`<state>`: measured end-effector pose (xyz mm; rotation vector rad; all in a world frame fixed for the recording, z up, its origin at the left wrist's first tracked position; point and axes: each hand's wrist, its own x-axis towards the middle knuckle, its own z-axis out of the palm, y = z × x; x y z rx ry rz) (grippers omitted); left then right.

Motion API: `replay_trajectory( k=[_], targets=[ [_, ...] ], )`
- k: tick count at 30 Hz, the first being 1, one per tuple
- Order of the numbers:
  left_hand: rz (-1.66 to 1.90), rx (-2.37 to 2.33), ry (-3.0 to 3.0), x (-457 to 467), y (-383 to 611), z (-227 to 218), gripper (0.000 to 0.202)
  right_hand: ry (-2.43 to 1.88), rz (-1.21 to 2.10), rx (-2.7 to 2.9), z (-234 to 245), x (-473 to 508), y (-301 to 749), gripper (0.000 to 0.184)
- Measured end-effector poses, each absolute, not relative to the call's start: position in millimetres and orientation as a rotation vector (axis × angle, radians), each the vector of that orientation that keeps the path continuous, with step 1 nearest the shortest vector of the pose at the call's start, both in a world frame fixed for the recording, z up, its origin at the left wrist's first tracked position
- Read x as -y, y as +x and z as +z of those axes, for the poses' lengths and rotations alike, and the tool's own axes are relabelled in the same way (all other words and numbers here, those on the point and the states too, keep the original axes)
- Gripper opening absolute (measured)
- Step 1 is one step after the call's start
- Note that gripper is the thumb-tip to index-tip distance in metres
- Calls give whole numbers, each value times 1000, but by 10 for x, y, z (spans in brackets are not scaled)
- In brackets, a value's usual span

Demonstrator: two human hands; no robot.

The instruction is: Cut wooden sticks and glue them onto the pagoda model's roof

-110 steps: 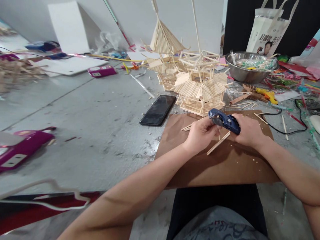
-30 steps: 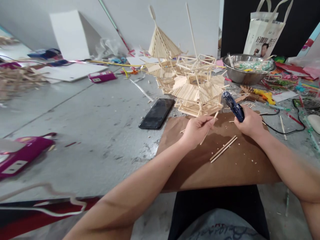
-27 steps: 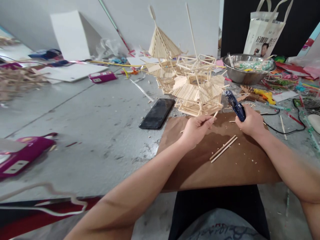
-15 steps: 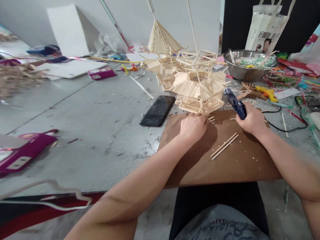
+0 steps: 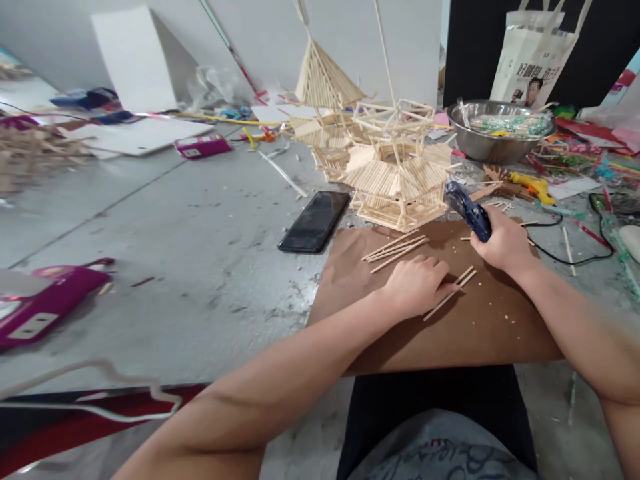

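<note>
Reckoned from the middle of the brown sheet point(image 5: 500, 340) on the grey tabletop point(image 5: 225, 227), a purple block point(image 5: 53, 293) with a slotted white panel lies far out at nine o'clock. A dark phone point(image 5: 315, 222) rests face up at ten, just beside the sheet's edge. The rear stick model point(image 5: 330, 77), under a tall pointed roof, stands at eleven; the front stick model point(image 5: 400, 177) stands nearly at twelve. Several loose sticks point(image 5: 400, 255) lie nearer in at eleven, on the sheet itself. Close to the centre, the person's left hand point(image 5: 415, 287) is low over the sheet, fingers partly curled, its tips at a pair of sticks point(image 5: 440, 305) (whether they have closed on the wood cannot be told). At two o'clock the right hand point(image 5: 505, 247) grips a dark blue hand tool point(image 5: 470, 212), whose head points toward eleven. Well beyond, a steel bowl point(image 5: 493, 150) sits at one, and a yellow glue gun point(image 5: 534, 187) lies between one and two.
</note>
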<state>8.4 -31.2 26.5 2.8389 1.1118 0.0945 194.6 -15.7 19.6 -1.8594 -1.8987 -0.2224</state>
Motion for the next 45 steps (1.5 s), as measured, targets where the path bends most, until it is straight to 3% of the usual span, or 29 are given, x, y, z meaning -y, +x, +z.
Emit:
replay_trajectory(
  k=[8,21,25,32,37,45],
  targets=[
    [60,-1098,2761,286,90,214,24,-1842,-252,1929,207,164,1933,42],
    [-24,-971,2876,286,32,275,29,-1820,-261,1944,200,167,1937,42],
    [221,-1074,2755,218,-23,300,34,-1811,-257,1928,178,165,1951,44],
    [914,-1138,2311,106,-111,328,17,-1763,-254,1945,160,172,1962,51],
    [942,-1083,2093,121,-87,282,21,-1705,-210,2055,222,262,1875,51],
    [1017,-953,2057,164,-56,287,10,-1597,-211,2177,226,326,1766,51]
  ],
)
